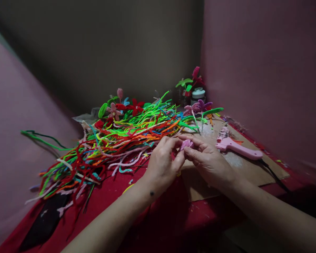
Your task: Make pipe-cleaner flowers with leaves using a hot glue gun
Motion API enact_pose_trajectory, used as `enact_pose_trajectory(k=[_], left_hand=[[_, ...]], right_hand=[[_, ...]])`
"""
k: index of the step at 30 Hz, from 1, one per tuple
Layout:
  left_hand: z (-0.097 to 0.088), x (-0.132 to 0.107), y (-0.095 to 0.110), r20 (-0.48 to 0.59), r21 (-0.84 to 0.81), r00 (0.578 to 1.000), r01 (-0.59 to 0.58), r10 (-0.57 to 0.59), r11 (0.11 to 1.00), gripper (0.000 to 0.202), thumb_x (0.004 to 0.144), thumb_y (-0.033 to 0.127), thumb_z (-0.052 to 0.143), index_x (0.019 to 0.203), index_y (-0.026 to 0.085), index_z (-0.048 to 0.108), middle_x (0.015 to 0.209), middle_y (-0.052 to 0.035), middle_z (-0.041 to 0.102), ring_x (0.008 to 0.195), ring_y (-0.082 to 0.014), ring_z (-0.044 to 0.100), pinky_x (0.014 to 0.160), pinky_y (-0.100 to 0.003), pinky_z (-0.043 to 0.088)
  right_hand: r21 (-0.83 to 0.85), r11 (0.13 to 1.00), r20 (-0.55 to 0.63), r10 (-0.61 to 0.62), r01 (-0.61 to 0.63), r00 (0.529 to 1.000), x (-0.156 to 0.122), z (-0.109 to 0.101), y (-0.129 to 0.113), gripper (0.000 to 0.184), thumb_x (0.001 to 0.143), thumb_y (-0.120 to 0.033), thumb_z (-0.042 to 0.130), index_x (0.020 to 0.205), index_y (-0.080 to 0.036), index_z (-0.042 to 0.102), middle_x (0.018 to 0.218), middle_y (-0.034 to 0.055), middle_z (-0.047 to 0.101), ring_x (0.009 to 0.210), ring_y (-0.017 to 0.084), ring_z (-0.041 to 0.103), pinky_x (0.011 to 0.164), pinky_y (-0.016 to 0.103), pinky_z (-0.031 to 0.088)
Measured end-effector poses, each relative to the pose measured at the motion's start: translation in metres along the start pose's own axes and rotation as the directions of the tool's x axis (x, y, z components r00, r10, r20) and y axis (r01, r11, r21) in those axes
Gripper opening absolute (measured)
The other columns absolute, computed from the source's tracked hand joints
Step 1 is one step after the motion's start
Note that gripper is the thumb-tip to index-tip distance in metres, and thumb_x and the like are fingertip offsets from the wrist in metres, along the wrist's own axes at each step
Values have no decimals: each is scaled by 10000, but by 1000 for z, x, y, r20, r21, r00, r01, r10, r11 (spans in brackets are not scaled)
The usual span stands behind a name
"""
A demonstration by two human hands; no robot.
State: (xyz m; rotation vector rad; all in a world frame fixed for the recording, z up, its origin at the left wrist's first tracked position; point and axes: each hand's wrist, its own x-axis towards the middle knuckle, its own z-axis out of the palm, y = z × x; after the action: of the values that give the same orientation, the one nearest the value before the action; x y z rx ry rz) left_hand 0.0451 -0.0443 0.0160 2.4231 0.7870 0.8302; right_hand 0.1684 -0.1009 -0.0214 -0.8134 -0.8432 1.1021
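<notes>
My left hand [163, 161] and my right hand [209, 160] meet over the table's middle, fingers pinched together on a small pink pipe-cleaner piece [186, 144]. Only its pink top shows between the fingertips. Just behind and to the left of my hands lies a big heap of pipe cleaners [116, 144] in green, red, orange, white and blue. A pink glue gun [238, 148] lies on brown cardboard [252, 168] right of my right hand.
Finished pipe-cleaner flowers [126, 105] stand behind the heap, more flowers [200, 107] and a white-lidded jar [198, 94] near the corner. A red cloth [158, 218] covers the table. Pink walls close in left and right. The gun's black cord [275, 177] trails right.
</notes>
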Motion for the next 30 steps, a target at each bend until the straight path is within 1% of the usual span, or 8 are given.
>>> enact_pose_trajectory(k=[4, 8, 11, 16, 20, 25, 28, 30], left_hand=[[-2, -1, 1, 13, 60, 999, -34, 33, 998, 148, 804, 132, 525, 924, 183, 595, 886, -31, 591, 825, -145, 556, 754, -276, 442], [0, -2, -2, 8, 66, 999, -45, 44, 997, 156, 792, 115, 524, 913, 186, 591, 903, -30, 599, 841, -151, 557, 754, -279, 442], [2, -2, -4, -5, 67, 999, -43, 44, 997, 161, 783, 110, 528, 914, 181, 592, 896, -30, 602, 830, -150, 556, 746, -277, 441], [2, -4, -4, 4, 97, 998, -68, 68, 993, 129, 803, 129, 520, 901, 180, 587, 882, -35, 600, 839, -156, 555, 746, -283, 440], [2, -5, -3, 6, 122, 996, -89, 89, 988, 119, 812, 127, 511, 896, 182, 576, 896, -41, 600, 865, -164, 554, 759, -288, 440], [4, -6, -4, -11, 146, 993, -117, 120, 982, 116, 828, 141, 495, 915, 180, 562, 911, -51, 591, 873, -169, 555, 759, -294, 448], [4, -7, -5, -2, 180, 991, -133, 136, 975, 134, 823, 128, 487, 932, 172, 551, 932, -62, 583, 884, -178, 551, 770, -305, 449], [4, -7, -4, 14, 200, 990, -143, 143, 969, 144, 820, 123, 482, 942, 165, 546, 948, -71, 577, 889, -184, 547, 777, -313, 448]], right_hand=[[11, 999, -24, 37, -37, 999, 0, 0, 1, 372, 763, -206, 633, 1133, -237, 601, 1063, 35, 663, 1030, 186, 583, 926, 364, 430], [-23, 999, -58, 34, -35, 998, 1, 2, 4, 390, 761, -194, 610, 1149, -229, 591, 1053, 30, 666, 1052, 186, 577, 918, 347, 438], [-53, 997, -77, 43, -47, 996, 0, 5, 3, 400, 759, -187, 590, 1157, -222, 585, 1035, 30, 666, 1021, 182, 585, 907, 351, 442], [-122, 992, -64, 24, -32, 998, 0, 8, -1, 405, 753, -203, 575, 1157, -221, 596, 994, 34, 669, 977, 181, 592, 921, 368, 428], [-132, 991, -71, 8, -17, 997, 0, 7, 2, 393, 746, -185, 568, 1136, -222, 597, 967, 21, 675, 980, 172, 594, 898, 339, 441], [-162, 987, -71, -8, -4, 997, 0, 6, 4, 392, 761, -188, 553, 1150, -227, 579, 1003, 24, 669, 1008, 177, 586, 860, 329, 463], [-175, 985, -67, -12, 1, 998, -1, 7, 2, 394, 759, -182, 555, 1150, -226, 579, 1022, 30, 668, 1050, 182, 569, 856, 318, 465], [-166, 986, -58, -7, -3, 998, -1, 7, 1, 406, 760, -171, 550, 1162, -220, 573, 1014, 29, 668, 1044, 178, 568, 867, 315, 454]])
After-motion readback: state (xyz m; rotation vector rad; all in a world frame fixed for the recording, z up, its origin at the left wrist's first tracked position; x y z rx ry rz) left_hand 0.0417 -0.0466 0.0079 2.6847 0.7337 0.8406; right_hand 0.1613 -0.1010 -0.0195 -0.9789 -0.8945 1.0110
